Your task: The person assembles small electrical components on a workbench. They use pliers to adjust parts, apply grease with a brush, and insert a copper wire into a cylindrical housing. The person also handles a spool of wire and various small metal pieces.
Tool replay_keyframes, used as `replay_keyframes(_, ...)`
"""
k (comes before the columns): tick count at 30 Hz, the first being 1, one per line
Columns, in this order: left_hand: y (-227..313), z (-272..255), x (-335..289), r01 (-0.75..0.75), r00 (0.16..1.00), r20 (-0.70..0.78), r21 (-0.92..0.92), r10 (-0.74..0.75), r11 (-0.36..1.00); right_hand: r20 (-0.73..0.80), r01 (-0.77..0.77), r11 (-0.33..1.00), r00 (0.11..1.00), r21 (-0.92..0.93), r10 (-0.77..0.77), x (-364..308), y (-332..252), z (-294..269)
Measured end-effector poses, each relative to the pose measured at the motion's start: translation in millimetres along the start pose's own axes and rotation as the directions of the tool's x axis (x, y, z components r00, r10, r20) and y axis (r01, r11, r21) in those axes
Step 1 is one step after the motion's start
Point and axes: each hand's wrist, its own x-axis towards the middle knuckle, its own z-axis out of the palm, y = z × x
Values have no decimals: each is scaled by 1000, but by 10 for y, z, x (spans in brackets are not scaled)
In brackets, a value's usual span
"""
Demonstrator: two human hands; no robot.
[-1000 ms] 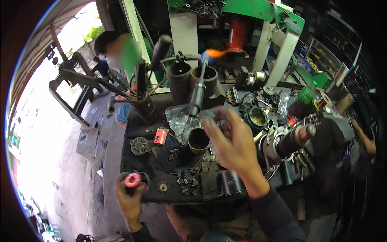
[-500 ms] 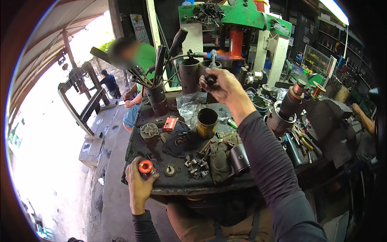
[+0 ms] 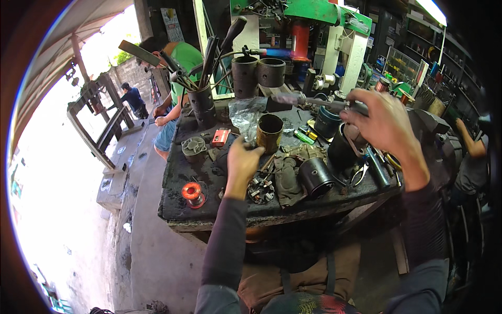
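Observation:
My right hand (image 3: 384, 118) is closed around the handle of a soldering iron (image 3: 314, 101). Its metal head points left and is smeared by motion above the bench. My left hand (image 3: 243, 162) is just left of a rusty open can (image 3: 270, 133), thumb and fingers apart; I see nothing in it, though part of the fingers is hidden. A spool of solder wire (image 3: 193, 194) with an orange-red rim stands at the bench's left front. Below the left hand lies a round brush holder plate (image 3: 261, 190). A dark metal cylinder (image 3: 316, 175) lies beside a cloth glove (image 3: 286, 178).
A torch (image 3: 256, 52) burns with a blue flame toward a red column (image 3: 299, 42). Dark cylinders (image 3: 271, 73) stand at the back, one holding several tools. Pliers (image 3: 360, 174) lie at the right. A person in green (image 3: 185, 57) sits beyond the bench's left edge.
The soldering iron has come out of the flame, moving right and nearer with my right hand. My left hand has let go of the solder spool and moved right toward the can.

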Motion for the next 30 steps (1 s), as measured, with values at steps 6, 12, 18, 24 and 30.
replay_keyframes(6,-191,520,475,-21,995,96,-25,23,999,308,218,941,942,-257,-134,933,-337,2)
replay_keyframes(12,-91,408,450,42,982,188,-235,3,971,523,393,868,830,-303,-194,1281,-725,512)
replay_keyframes(18,226,-472,-447,-118,992,-33,-580,122,806,557,297,923,822,-246,-116,1356,-562,591)
replay_keyframes(24,235,-1347,-1129,-223,957,-281,-561,70,797,506,140,962,863,-233,-3,1127,-493,187)
replay_keyframes(30,-176,-1887,-1355,-256,890,-452,-597,-55,760,153,-206,969,971,139,184,245,-24,-57)
